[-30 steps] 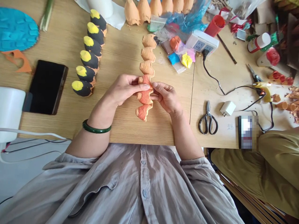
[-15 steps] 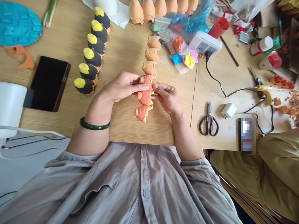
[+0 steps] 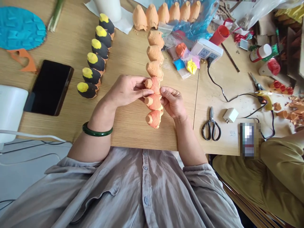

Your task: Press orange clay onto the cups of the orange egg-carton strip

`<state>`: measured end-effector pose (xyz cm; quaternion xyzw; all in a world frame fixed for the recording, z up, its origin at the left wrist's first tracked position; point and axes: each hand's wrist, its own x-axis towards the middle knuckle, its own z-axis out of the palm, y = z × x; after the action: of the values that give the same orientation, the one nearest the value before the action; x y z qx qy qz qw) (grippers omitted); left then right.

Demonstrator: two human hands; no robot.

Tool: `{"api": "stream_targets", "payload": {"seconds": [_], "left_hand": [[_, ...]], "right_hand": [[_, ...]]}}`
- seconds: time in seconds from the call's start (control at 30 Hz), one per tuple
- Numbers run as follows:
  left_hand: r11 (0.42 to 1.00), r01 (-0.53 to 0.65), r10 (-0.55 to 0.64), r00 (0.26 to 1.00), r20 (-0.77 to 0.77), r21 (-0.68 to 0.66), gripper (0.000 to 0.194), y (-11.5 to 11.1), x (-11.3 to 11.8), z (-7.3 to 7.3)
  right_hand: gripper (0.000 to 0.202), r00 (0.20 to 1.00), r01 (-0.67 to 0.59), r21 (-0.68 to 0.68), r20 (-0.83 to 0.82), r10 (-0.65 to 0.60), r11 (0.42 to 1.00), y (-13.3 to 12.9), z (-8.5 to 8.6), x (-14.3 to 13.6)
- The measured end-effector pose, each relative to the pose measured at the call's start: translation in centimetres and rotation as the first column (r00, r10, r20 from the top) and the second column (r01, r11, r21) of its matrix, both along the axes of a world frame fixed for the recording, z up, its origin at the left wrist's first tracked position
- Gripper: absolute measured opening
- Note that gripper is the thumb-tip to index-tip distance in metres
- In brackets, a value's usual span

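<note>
Between my hands is a strip of egg carton cones (image 3: 155,69). Its three far cones are bare orange-tan; the three near ones carry a reddish-orange layer with pale tips left uncovered. My left hand (image 3: 130,90) pinches the strip from the left, thumb on top near the fourth cone. On the opposite edge, my right hand (image 3: 173,99) has its thumb and fingers pressed to the strip. The fingers beneath are partly hidden. To the left stands a row of black cones with yellow tips (image 3: 96,60). Another bare cone strip (image 3: 163,15) lies at the back.
A black phone (image 3: 49,87) lies left. Right of my hands are scissors (image 3: 211,125), a white plug adapter (image 3: 231,115) and a power strip (image 3: 206,49) with its cable. Packets of coloured clay (image 3: 185,60) sit near the strip's far end. A person's clothed leg (image 3: 282,171) is at right.
The strip has been turned so its pale tips face up more, and its near end has swung right. Both hands still grip it, shifted slightly right.
</note>
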<state>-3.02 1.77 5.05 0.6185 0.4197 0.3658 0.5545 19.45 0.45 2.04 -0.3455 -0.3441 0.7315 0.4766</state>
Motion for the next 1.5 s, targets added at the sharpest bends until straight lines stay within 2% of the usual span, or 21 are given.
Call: {"api": "stream_targets", "payload": {"seconds": [0.07, 0.23, 0.37, 0.5, 0.67, 0.9, 1.03, 1.17, 1.33, 1.5], "left_hand": [[1.0, 0.007, -0.006, 0.999, 0.036, -0.024, 0.057, -0.3, 0.3, 0.4], [0.993, -0.065, 0.075, 0.993, 0.095, -0.102, 0.061, -0.7, 0.4, 1.4], [0.978, 0.003, 0.034, 0.985, 0.171, -0.209, 0.053, -0.6, 0.1, 1.6], [0.965, 0.049, 0.024, 0.962, 0.272, -0.256, 0.058, -0.6, 0.0, 1.6], [0.977, 0.0, 0.047, 0.975, 0.219, -0.211, 0.08, -0.4, 0.6, 1.1], [0.987, -0.148, 0.151, 0.987, 0.053, -0.057, 0.067, -0.3, 1.0, 0.2], [0.983, -0.181, 0.181, 0.983, -0.002, 0.006, 0.067, -0.3, 1.1, 0.1], [0.978, -0.209, 0.209, 0.977, -0.038, 0.003, 0.067, -0.2, 1.5, 0.1], [0.979, -0.198, 0.197, 0.98, -0.026, -0.045, 0.065, -0.2, 1.6, 0.1], [0.979, -0.198, 0.198, 0.98, 0.017, -0.042, 0.052, -0.4, 1.3, 0.2]], "right_hand": [[0.047, 1.0, 0.023, 0.006, -0.018, -0.023, 1.0, -0.1, -0.1, 0.3], [0.034, 0.998, 0.055, -0.019, 0.004, -0.055, 0.998, -0.3, 0.0, 1.0], [0.036, 0.995, 0.103, 0.036, 0.014, -0.103, 0.994, -0.3, 0.5, 1.1], [0.042, 0.991, 0.127, 0.084, 0.03, -0.13, 0.988, -0.2, 1.0, 0.9], [0.048, 0.996, 0.073, 0.075, 0.049, -0.077, 0.994, 0.0, 1.2, 0.6], [0.055, 0.991, 0.039, 0.034, 0.124, -0.043, 0.999, -0.5, 2.2, 0.4], [0.056, 0.977, -0.055, 0.027, 0.206, 0.048, 0.998, -0.6, 2.6, 0.4], [0.06, 0.955, -0.155, 0.014, 0.258, 0.147, 0.988, -0.5, 2.6, 0.9], [0.06, 0.951, -0.207, 0.019, 0.239, 0.196, 0.978, -0.5, 3.1, 1.6], [0.061, 0.96, -0.213, 0.022, 0.188, 0.205, 0.977, -0.5, 3.0, 1.4]]}}
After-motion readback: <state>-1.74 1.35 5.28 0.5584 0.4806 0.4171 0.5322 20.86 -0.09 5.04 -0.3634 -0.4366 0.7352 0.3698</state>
